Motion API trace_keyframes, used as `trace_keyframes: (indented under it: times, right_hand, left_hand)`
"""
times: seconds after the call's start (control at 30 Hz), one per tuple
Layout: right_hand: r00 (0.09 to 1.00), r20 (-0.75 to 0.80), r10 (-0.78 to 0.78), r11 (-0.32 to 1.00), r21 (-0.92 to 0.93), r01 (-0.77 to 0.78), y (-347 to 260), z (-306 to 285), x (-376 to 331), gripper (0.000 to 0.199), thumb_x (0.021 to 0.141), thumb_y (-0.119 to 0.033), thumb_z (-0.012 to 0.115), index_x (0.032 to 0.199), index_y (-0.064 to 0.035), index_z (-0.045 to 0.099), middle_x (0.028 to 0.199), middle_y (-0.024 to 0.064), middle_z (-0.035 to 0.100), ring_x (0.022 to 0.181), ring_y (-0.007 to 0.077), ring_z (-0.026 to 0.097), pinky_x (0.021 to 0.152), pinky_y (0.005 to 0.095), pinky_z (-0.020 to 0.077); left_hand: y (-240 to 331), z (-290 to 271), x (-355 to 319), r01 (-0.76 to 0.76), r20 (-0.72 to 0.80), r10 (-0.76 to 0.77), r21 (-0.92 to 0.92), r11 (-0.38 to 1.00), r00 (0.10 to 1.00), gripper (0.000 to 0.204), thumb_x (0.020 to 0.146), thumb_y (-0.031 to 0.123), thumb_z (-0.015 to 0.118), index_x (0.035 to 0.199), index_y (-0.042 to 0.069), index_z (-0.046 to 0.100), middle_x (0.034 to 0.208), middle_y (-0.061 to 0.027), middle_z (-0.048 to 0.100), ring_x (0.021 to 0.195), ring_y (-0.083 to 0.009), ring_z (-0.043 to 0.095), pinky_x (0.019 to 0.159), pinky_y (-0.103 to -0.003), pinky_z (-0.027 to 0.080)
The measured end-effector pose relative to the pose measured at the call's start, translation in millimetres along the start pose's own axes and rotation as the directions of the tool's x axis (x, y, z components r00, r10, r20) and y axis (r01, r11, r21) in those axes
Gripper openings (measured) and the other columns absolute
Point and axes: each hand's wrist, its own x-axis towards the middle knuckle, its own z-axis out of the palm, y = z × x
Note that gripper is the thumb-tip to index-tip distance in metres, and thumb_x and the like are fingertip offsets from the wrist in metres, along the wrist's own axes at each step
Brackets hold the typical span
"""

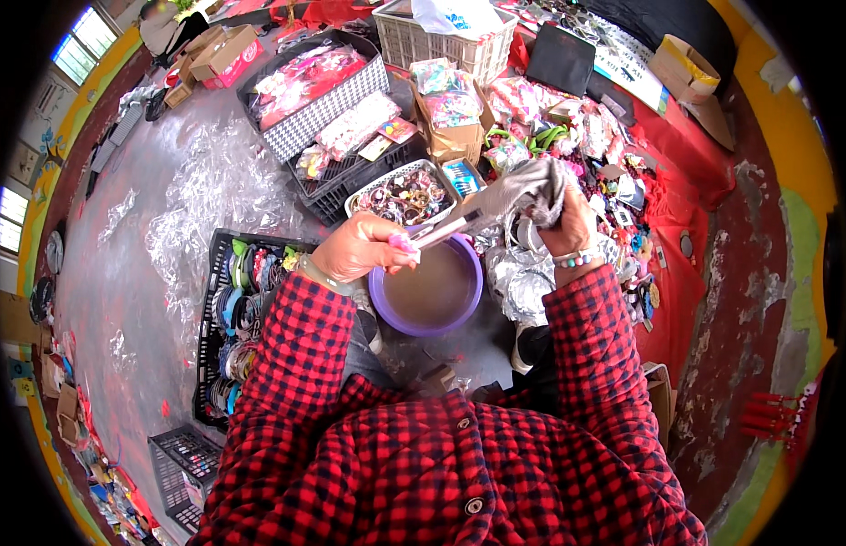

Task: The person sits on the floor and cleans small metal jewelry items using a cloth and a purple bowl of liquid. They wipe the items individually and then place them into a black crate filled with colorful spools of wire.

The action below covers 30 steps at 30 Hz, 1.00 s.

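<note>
Above a purple basin of murky water, my left hand is closed in a pinch on a small pink piece. A long pale flat strip with a dark mark runs from these fingers up to the right; what it is I cannot make out. My right hand is wrapped round a crumpled grey cloth, which covers the strip's upper end. Just beyond the basin stands a white basket of small mixed trinkets. Below the right hand lies crinkled silvery plastic.
To the left, a black crate holds several headbands. Ahead are a patterned bin of pink packets, a cardboard box and a beige crate. Small goods heap on red cloth at right. Clear plastic wrap covers floor.
</note>
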Motion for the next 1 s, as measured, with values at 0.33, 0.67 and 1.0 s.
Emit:
trace_keyframes:
  times: [0.33, 0.67, 1.0]
  right_hand:
    - [0.989, 0.137, 0.048, 0.996, 0.071, -0.058, 12.4, 8.5, -6.6, 0.032, 0.088, -0.028, 0.051, 0.109, -0.0043, 0.052, 0.099, 0.0077, 0.06, 0.088, 0.0199, 0.059, 0.074, 0.0358, 0.0502]
    - [0.953, -0.22, -0.206, 0.909, 0.318, 0.27, -14.9, -29.4, 22.4, 0.031, 0.088, -0.035, 0.047, 0.1, -0.0089, 0.056, 0.094, 0.0059, 0.062, 0.083, 0.0187, 0.06, 0.072, 0.0354, 0.0496]
    - [0.89, -0.362, -0.279, 0.892, 0.245, 0.379, -45.6, -30.5, 15.4, 0.034, 0.087, -0.035, 0.047, 0.108, -0.0093, 0.055, 0.111, 0.0077, 0.057, 0.101, 0.0267, 0.054, 0.084, 0.0423, 0.0454]
  left_hand:
    - [-15.8, -2.4, 4.6, 0.031, 0.135, 0.023, -0.38, 0.925, 0.991, 0.017, 0.08, 0.015, 0.061, 0.08, -0.003, 0.06, 0.069, -0.0105, 0.059, 0.052, -0.0136, 0.051, 0.055, -0.03, 0.044]
    - [-20.1, 9.5, 12.0, 0.322, 0.369, -0.299, 0.001, 0.947, 0.88, 0.017, 0.081, 0.011, 0.059, 0.083, -0.006, 0.06, 0.071, -0.0079, 0.059, 0.055, -0.0099, 0.053, 0.054, -0.023, 0.044]
    - [-27.4, -5.0, 30.9, -0.209, -0.274, 0.005, -0.72, 0.661, 0.962, 0.033, 0.089, 0.034, 0.048, 0.094, 0.002, 0.053, 0.08, -0.0062, 0.055, 0.074, -0.0163, 0.054, 0.082, -0.037, 0.043]
